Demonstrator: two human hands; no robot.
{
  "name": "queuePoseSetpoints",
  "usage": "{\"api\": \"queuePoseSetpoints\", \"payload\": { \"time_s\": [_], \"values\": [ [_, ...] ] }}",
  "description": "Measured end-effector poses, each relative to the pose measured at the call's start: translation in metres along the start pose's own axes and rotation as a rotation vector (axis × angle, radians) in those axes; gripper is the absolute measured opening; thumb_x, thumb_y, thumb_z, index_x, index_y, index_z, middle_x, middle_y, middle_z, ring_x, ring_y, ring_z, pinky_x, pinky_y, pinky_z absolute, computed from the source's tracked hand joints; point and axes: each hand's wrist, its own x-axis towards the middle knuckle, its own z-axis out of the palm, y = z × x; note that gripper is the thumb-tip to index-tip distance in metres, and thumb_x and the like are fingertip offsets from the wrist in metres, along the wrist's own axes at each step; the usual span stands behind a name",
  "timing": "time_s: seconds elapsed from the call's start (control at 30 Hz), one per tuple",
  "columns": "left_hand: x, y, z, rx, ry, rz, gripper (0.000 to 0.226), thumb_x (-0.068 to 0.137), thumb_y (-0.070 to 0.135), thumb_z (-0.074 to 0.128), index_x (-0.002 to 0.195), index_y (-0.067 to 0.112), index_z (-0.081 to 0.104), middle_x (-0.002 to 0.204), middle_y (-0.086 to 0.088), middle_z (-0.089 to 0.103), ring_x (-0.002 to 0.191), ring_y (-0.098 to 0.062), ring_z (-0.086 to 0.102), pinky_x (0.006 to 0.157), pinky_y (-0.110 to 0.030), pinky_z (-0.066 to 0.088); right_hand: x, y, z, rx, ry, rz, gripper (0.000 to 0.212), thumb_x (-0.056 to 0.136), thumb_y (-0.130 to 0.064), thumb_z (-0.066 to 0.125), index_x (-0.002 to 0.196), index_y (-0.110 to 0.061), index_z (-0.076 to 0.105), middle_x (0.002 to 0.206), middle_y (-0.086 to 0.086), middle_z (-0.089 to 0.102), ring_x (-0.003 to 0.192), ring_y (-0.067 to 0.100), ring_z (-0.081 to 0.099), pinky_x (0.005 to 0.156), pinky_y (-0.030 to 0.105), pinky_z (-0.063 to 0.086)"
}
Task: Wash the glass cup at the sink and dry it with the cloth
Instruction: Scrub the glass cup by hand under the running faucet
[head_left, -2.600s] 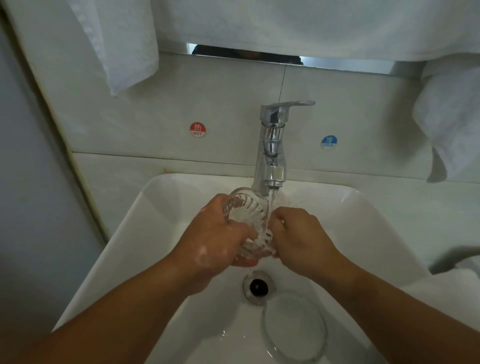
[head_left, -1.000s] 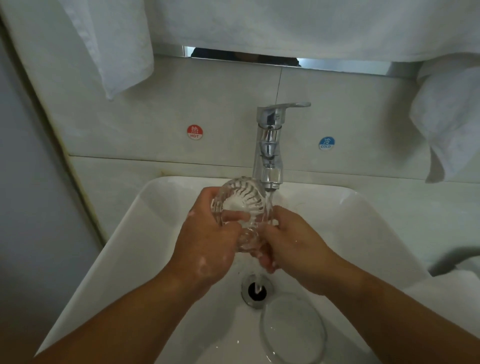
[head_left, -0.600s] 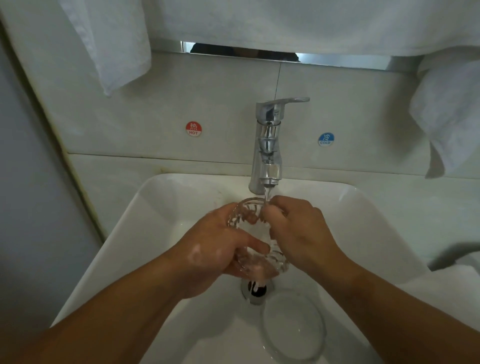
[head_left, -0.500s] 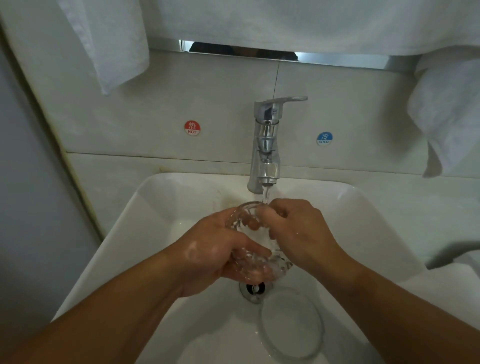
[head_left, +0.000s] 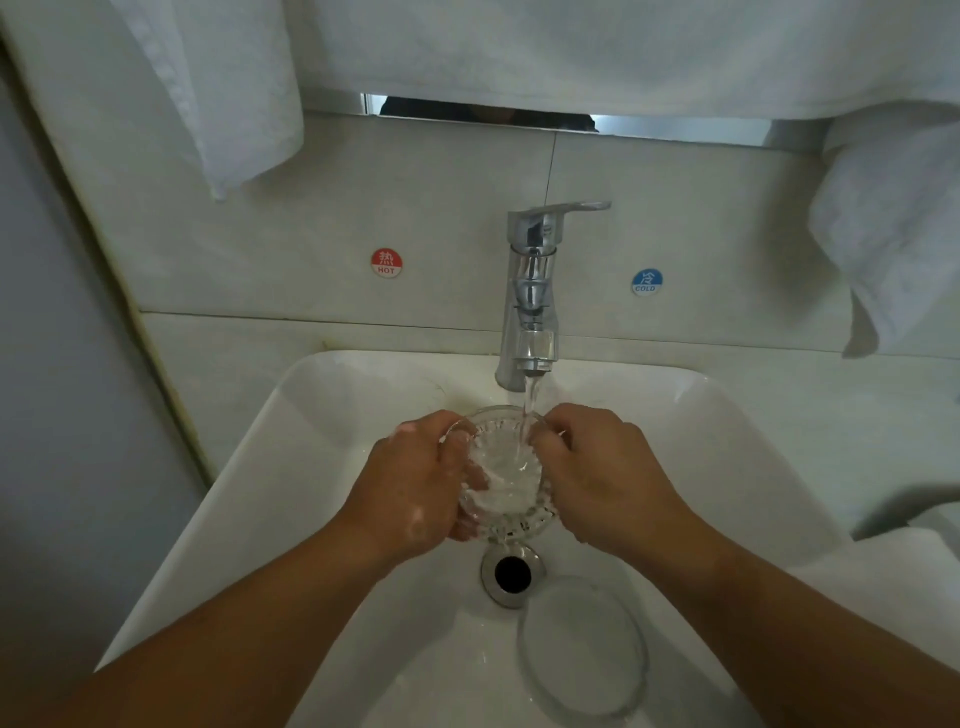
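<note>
The ribbed glass cup (head_left: 506, 478) is held upright over the white sink (head_left: 270, 467), mouth up under the running chrome tap (head_left: 530, 291). Water streams into the cup and it is full and frothing. My left hand (head_left: 415, 483) grips its left side, with soap suds on the knuckles. My right hand (head_left: 597, 473) grips the right rim, fingers curled over the edge. A white cloth (head_left: 893, 234) hangs at the upper right.
A clear glass lid or dish (head_left: 584, 644) lies in the basin just right of the open drain (head_left: 511, 574). More white towels (head_left: 228, 88) hang at the upper left and across the top. Another white cloth (head_left: 893, 577) lies at the right edge.
The cup has gone from tilted on its side to upright under the stream. Both hands have shifted to hold it by the sides, and it now fills with water.
</note>
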Motion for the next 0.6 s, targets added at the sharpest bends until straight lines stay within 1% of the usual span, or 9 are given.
{"api": "queuePoseSetpoints", "payload": {
  "time_s": [0.1, 0.17, 0.23, 0.27, 0.3, 0.37, 0.4, 0.5, 0.6],
  "values": [
    [0.006, -0.003, -0.001, 0.199, -0.05, -0.019, 0.045, 0.109, 0.038, 0.038, 0.102, 0.008, 0.07, 0.085, -0.01, 0.073, 0.064, -0.022, 0.073, 0.047, -0.029, 0.061, -0.003, -0.003, 0.0, 0.02, 0.015, -0.009, 0.028, 0.105, -0.03, 0.043, 0.093, -0.016, 0.064, 0.077, 0.001, 0.067, 0.069, 0.019, 0.064, 0.064, 0.038, 0.056],
    [0.004, -0.004, 0.0, 0.312, -0.137, -0.085, 0.069, 0.107, 0.053, 0.028, 0.079, 0.006, 0.069, 0.059, -0.008, 0.071, 0.048, -0.016, 0.069, 0.051, -0.021, 0.058, -0.005, -0.005, -0.002, 0.002, 0.013, -0.023, 0.023, 0.104, -0.03, 0.043, 0.095, -0.019, 0.061, 0.082, -0.001, 0.067, 0.076, 0.017, 0.064, 0.066, 0.034, 0.053],
    [0.003, -0.005, 0.003, 0.359, -0.14, -0.123, 0.081, 0.104, 0.061, 0.019, 0.061, 0.009, 0.063, 0.043, -0.003, 0.063, 0.036, -0.009, 0.062, 0.056, -0.014, 0.052, -0.007, -0.007, -0.002, -0.013, -0.02, -0.026, 0.021, 0.103, -0.03, 0.043, 0.095, -0.02, 0.059, 0.083, 0.001, 0.067, 0.077, 0.019, 0.065, 0.069, 0.039, 0.057],
    [0.002, -0.004, 0.004, 0.376, -0.143, -0.121, 0.08, 0.104, 0.061, 0.019, 0.064, 0.009, 0.064, 0.045, -0.003, 0.063, 0.04, -0.009, 0.064, 0.061, -0.016, 0.054, -0.007, -0.007, -0.002, -0.02, -0.041, -0.025, 0.021, 0.102, -0.03, 0.042, 0.095, -0.02, 0.059, 0.084, 0.002, 0.067, 0.076, 0.021, 0.065, 0.07, 0.042, 0.059],
    [0.002, -0.004, 0.004, 0.452, -0.168, -0.093, 0.072, 0.106, 0.057, 0.025, 0.078, 0.007, 0.069, 0.056, -0.006, 0.068, 0.05, -0.011, 0.07, 0.066, -0.019, 0.057, -0.008, -0.007, -0.001, -0.029, -0.052, -0.026, 0.02, 0.102, -0.03, 0.042, 0.096, -0.02, 0.059, 0.084, 0.002, 0.067, 0.075, 0.021, 0.065, 0.069, 0.043, 0.059],
    [0.002, -0.001, 0.006, 0.636, -0.218, 0.006, 0.035, 0.106, 0.033, 0.051, 0.123, 0.004, 0.061, 0.094, -0.011, 0.072, 0.084, -0.022, 0.075, 0.078, -0.027, 0.058, -0.007, -0.006, -0.001, -0.058, -0.042, -0.038, 0.019, 0.103, -0.03, 0.042, 0.098, -0.021, 0.059, 0.086, 0.002, 0.066, 0.074, 0.019, 0.064, 0.066, 0.037, 0.058],
    [0.001, 0.0, 0.007, 0.7, -0.222, 0.06, 0.032, 0.103, 0.022, 0.058, 0.13, 0.006, 0.055, 0.106, -0.01, 0.069, 0.093, -0.025, 0.073, 0.081, -0.029, 0.057, -0.007, -0.005, -0.002, -0.063, -0.026, -0.041, 0.02, 0.103, -0.031, 0.042, 0.099, -0.021, 0.059, 0.087, 0.002, 0.066, 0.074, 0.018, 0.064, 0.064, 0.034, 0.056],
    [0.0, 0.001, 0.007, 0.576, -0.154, 0.117, 0.014, 0.104, 0.013, 0.054, 0.117, 0.009, 0.057, 0.106, -0.007, 0.067, 0.088, -0.025, 0.07, 0.076, -0.031, 0.06, -0.005, -0.005, -0.006, -0.031, 0.019, -0.017, 0.021, 0.103, -0.032, 0.043, 0.098, -0.02, 0.059, 0.086, 0.002, 0.066, 0.075, 0.018, 0.064, 0.067, 0.036, 0.057],
    [0.005, -0.006, 0.009, 0.429, -0.147, 0.092, 0.021, 0.104, 0.011, 0.053, 0.124, 0.012, 0.049, 0.098, -0.004, 0.067, 0.079, -0.02, 0.065, 0.061, -0.023, 0.057, -0.004, -0.003, -0.01, 0.028, 0.061, 0.012, 0.021, 0.102, -0.029, 0.045, 0.094, -0.017, 0.061, 0.081, 0.004, 0.068, 0.074, 0.022, 0.065, 0.069, 0.044, 0.059]
  ]
}}
